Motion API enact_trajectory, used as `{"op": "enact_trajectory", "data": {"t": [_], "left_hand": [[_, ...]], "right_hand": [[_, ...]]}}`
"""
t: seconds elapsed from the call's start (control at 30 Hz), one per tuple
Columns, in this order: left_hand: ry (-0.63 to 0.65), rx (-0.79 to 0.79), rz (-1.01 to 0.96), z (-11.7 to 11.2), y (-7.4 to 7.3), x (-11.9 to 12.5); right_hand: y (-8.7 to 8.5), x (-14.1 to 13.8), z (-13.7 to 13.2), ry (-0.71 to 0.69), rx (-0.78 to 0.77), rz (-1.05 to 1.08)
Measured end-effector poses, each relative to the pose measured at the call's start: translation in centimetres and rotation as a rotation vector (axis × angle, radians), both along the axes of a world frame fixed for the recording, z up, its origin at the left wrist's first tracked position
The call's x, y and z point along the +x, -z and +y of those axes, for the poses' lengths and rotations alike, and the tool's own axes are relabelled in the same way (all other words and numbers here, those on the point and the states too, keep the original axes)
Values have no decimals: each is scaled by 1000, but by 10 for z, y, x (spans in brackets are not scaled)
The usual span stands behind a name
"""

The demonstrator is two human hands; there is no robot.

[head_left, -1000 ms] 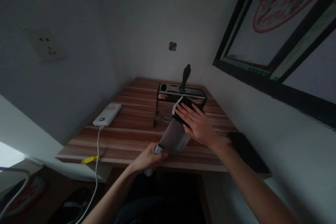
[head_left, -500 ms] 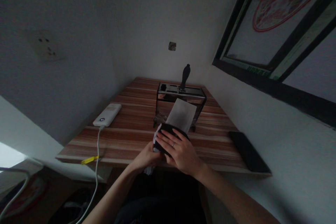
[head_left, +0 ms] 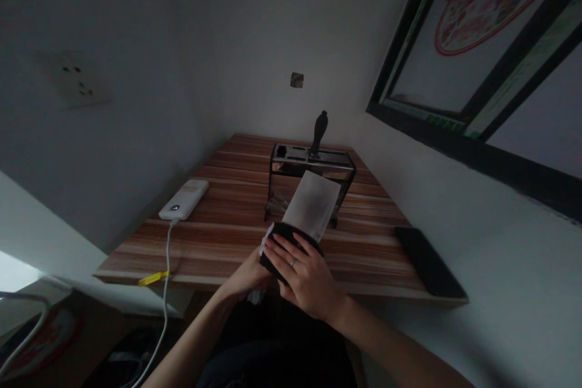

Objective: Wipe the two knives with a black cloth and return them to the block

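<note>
Right hand (head_left: 311, 285) and black cloth (head_left: 287, 230) have slid from the far end of the cleaver (head_left: 313, 200) down to its handle end; pale blade now uncovered.

Cleaver is in front of the rack (head_left: 313, 156), blade tilted up toward it and overlapping it in view; can't tell if touching. Left hand (head_left: 250, 273): grip closed on the near end, fingers mostly hidden by the cloth. Right grip: holding the cloth, fingers laid flat over it.

Rack sits on the tabletop (head_left: 227, 194), black handle (head_left: 320, 130) sticking up from its top. Left of rack: white power bank (head_left: 184, 200), cable (head_left: 166, 291) plugged in. Right of rack, nearer: black phone-like slab (head_left: 430, 260).
</note>
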State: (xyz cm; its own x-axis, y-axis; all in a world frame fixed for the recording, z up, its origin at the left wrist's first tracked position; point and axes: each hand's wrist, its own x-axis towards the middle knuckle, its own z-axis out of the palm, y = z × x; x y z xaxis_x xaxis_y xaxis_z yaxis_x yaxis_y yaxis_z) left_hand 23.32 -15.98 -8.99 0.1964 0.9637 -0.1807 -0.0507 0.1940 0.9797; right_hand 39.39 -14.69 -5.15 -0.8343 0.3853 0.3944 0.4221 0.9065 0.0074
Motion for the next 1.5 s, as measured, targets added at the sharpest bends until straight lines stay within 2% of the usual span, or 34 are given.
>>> {"op": "enact_trajectory", "data": {"t": [0.23, 0.6, 0.83, 1.03, 1.3, 1.5], "left_hand": [[-20, 55, -39, 0, -6, 2], [74, 112, -6, 8, 11, 0], [117, 139, 6, 7, 6, 0], [152, 89, -27, 7, 6, -1], [149, 113, -23, 5, 0, 1], [141, 90, -10, 5, 1, 0]], "right_hand": [[-3, 3, 3, -9, 4, -27], [-13, 11, 17, -4, 41, -46], [-24, 15, 34, 10, 98, -39], [-37, 23, 48, 42, 138, -44], [-60, 31, 76, 101, 209, -49], [-72, 37, 94, 131, 224, -24]]}}
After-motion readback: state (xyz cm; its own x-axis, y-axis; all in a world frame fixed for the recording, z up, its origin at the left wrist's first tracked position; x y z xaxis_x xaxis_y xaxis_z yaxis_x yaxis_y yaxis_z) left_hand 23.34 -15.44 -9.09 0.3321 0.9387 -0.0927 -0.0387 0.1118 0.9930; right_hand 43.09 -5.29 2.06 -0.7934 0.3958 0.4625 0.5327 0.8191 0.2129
